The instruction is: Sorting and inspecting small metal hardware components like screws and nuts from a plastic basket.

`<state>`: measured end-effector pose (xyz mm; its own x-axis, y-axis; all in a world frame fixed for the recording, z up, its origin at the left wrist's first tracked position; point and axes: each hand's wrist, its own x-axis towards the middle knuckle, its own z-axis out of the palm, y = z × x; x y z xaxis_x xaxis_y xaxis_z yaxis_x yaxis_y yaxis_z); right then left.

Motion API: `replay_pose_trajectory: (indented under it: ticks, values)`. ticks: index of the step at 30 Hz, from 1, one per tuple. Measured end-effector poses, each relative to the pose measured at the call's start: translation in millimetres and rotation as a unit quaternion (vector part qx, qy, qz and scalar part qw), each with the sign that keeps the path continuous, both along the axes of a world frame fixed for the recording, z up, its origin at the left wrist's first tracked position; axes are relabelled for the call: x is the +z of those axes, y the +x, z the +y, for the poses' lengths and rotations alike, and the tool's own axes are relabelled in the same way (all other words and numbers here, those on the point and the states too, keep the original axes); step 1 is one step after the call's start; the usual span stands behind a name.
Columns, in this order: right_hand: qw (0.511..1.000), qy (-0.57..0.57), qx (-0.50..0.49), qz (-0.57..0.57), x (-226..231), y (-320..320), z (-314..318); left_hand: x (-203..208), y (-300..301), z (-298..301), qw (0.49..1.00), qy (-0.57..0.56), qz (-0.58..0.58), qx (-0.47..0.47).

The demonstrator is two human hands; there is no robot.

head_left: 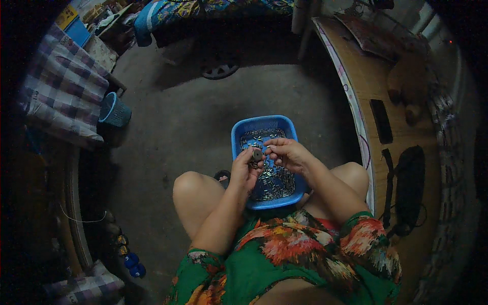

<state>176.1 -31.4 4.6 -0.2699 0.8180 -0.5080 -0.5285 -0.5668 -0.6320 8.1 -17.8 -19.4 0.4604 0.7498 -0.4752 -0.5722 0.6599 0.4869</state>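
Observation:
A blue plastic basket (238,138) stands between my knees, with many small shiny metal cylinders (277,178) spread over its bottom. Above it, my left hand (245,172) is closed around a small round dark metal piece (257,155) that seems to have a hole in its middle. My right hand (291,154) is close beside it, fingertips pinched together near that round piece. Something small and pale shows at those fingertips, too small to name. Both hands are over the basket's middle, and part of the metal pieces is hidden under them.
To the right runs a wooden bed board (366,66) bearing a dark phone-like slab (381,121) and a black bag (409,188). A light blue wastebasket (116,112) stands left, beside a checked cloth (66,86). A dark round object (219,69) lies on the far floor.

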Motion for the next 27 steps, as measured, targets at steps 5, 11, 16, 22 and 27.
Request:
replay_pose_trajectory:
  ticks: [5, 11, 16, 22, 27]
  values:
    - [1.000, 0.004, -0.005, 0.010, -2, 2, -1, -3, -1, 1, 1.000, 0.000, -0.002, -0.014]
    - [0.988, 0.047, 0.024, -0.143, -3, -5, -2, -3, 0, 1, 0.999, 0.022, -0.026, -0.031]
    - [0.979, 0.089, 0.032, -0.179, -6, -6, -2, 1, 1, 0, 0.999, 0.010, -0.024, -0.040]
    - [0.960, 0.116, 0.042, -0.251, -3, -9, -3, 3, 2, -1, 0.999, 0.012, -0.012, -0.043]
    - [0.948, 0.113, 0.039, -0.295, 3, -13, -3, 3, 3, -2, 0.999, 0.004, -0.006, -0.043]
